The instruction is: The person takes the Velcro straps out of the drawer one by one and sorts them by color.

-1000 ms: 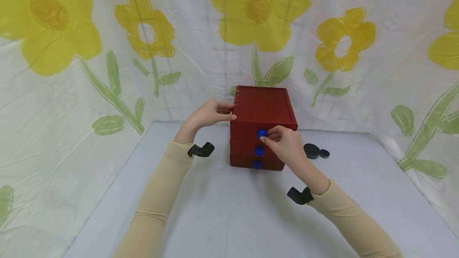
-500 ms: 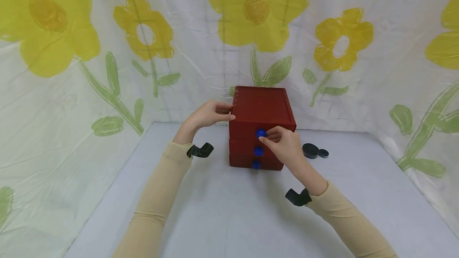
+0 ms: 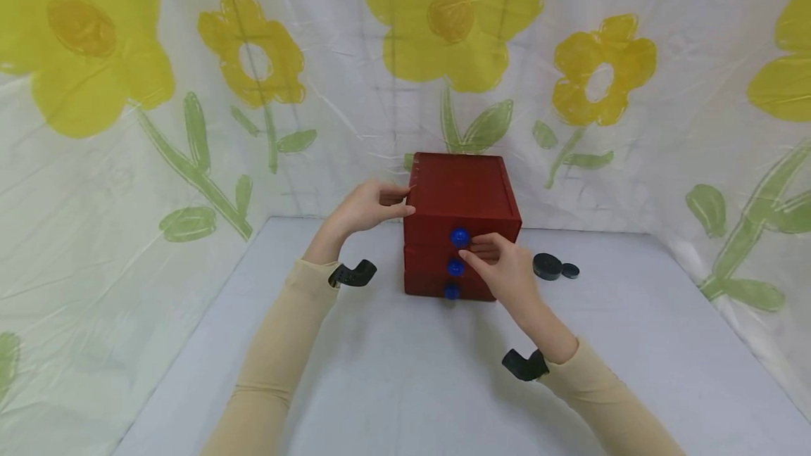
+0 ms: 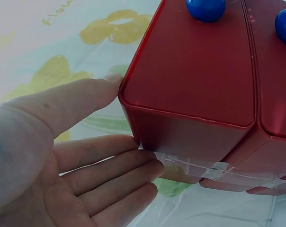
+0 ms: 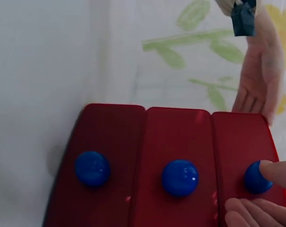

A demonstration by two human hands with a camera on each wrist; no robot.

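Note:
A red three-drawer cabinet (image 3: 461, 185) stands near the back of the table, its drawers flush and each fitted with a blue knob. My left hand (image 3: 367, 208) is at the cabinet's upper left side. In the left wrist view its fingers (image 4: 119, 179) lie nearly straight along the side wall, the thumb by the front edge. Beside the top knob (image 3: 460, 236) is my right hand (image 3: 507, 266), fingers loosely bent and parted from the thumb. In the right wrist view the thumb (image 5: 278, 172) overlaps that knob. The middle knob (image 3: 455, 267) and bottom knob (image 3: 451, 291) are untouched.
Two round black pieces, one large (image 3: 547, 266) and one small (image 3: 570, 271), lie on the white table (image 3: 405, 371) right of the cabinet. A flower-printed curtain (image 3: 342, 90) hangs close behind. Black camera mounts (image 3: 526, 364) stick out from both wrists.
My right hand has loosened from the top knob and shifted slightly down, its thumb and fingers spreading apart. The left hand stays at the cabinet's side.

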